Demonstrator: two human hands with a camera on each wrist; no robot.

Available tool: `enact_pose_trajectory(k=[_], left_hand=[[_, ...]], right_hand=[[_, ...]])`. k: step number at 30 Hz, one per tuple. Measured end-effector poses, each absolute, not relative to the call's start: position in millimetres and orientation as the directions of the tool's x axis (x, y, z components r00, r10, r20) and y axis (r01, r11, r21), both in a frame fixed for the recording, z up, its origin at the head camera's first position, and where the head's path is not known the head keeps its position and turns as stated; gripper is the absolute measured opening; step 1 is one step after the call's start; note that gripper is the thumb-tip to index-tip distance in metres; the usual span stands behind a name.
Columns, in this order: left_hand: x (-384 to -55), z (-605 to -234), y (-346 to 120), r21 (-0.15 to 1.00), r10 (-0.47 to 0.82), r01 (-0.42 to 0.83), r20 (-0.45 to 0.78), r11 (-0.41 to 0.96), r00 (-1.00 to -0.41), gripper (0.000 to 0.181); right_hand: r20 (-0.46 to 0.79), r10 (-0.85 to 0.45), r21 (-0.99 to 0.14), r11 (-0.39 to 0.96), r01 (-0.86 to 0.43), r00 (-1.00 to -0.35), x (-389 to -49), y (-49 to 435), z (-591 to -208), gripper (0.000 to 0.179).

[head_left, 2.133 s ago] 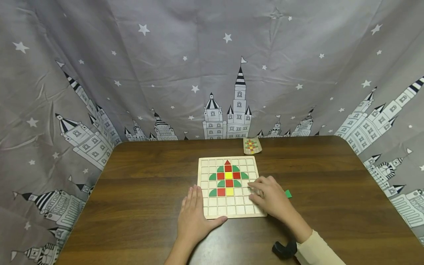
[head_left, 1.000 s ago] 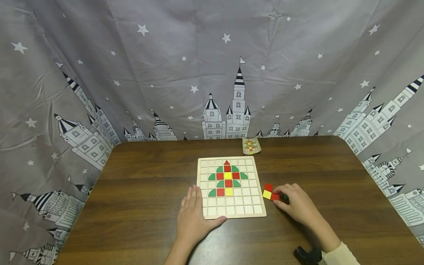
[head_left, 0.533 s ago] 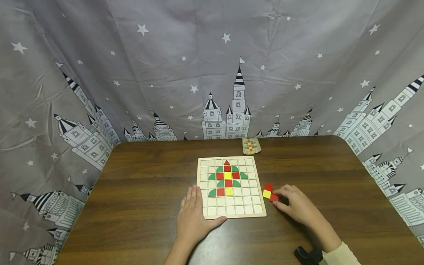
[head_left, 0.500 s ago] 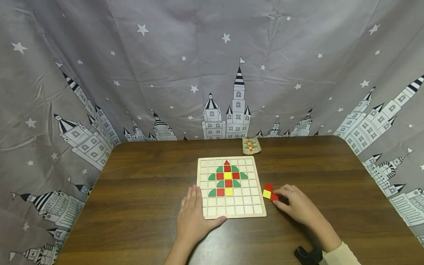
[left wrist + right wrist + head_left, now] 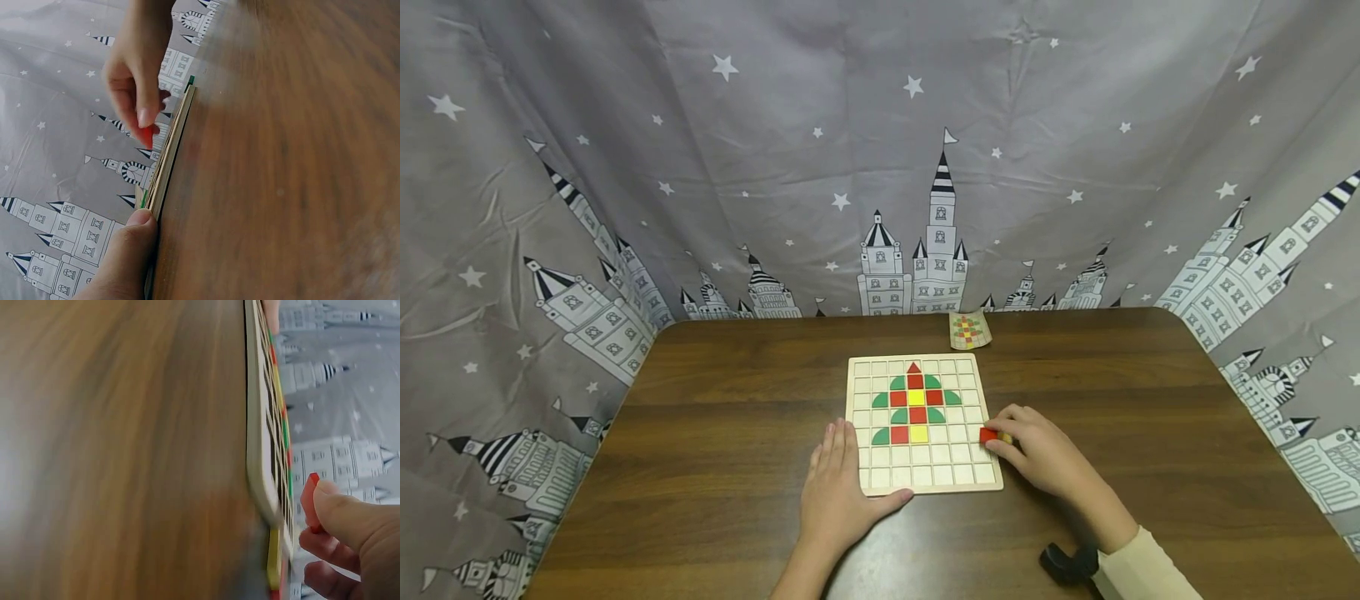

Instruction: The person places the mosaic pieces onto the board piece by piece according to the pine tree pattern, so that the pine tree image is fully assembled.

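Observation:
A square wooden grid board (image 5: 955, 477) lies on the table, with red, yellow and green tiles set in a tree-like pattern. My left hand (image 5: 835, 496) rests at its front left corner, fingers straight along the left edge and thumb along the front edge. My right hand (image 5: 1041, 450) pinches a red square tile (image 5: 987, 436) between thumb and fingertips, raised over the board's right edge. The right wrist view shows this red tile (image 5: 309, 503) tilted above the board. A yellow tile (image 5: 1004, 437) lies beside the board, partly behind my right fingers; other loose tiles there are mostly hidden.
A small pattern card (image 5: 970, 331) with a similar printed design lies beyond the board, close to the table's back edge. A grey curtain (image 5: 760, 167) printed with castles and stars hangs behind the table. A black band (image 5: 1067, 565) is on my right wrist.
My right hand went from the board's right edge to the loose tiles, took hold of a red square tile there, and came back left over the edge. My left hand stayed put.

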State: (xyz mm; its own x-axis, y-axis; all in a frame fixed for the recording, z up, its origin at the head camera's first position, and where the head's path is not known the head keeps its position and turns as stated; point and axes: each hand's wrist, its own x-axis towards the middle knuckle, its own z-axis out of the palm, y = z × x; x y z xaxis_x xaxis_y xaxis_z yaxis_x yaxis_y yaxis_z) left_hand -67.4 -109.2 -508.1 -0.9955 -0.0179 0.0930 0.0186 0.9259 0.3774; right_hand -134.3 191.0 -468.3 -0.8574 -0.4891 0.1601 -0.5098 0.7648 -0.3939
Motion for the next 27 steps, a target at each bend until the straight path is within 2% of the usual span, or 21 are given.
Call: enact_pose_trajectory(k=[12, 27], left_hand=[[-67.4, -507.5, -109.7, 0.385, -0.022, 0.007, 0.071, 0.923, -0.997, 0.135], [-68.1, -508.5, -109.3, 0.38, -0.017, 0.01, 0.068, 0.925, -0.998, 0.135]], right_hand=[[0.126, -0.589, -0.382, 0.714, -0.587, -0.798, -141.4, 142.0, -471.4, 0.028], [0.184, -0.609, -0.34, 0.697, -0.631, -0.772, -143.3, 136.0, -477.3, 0.028]])
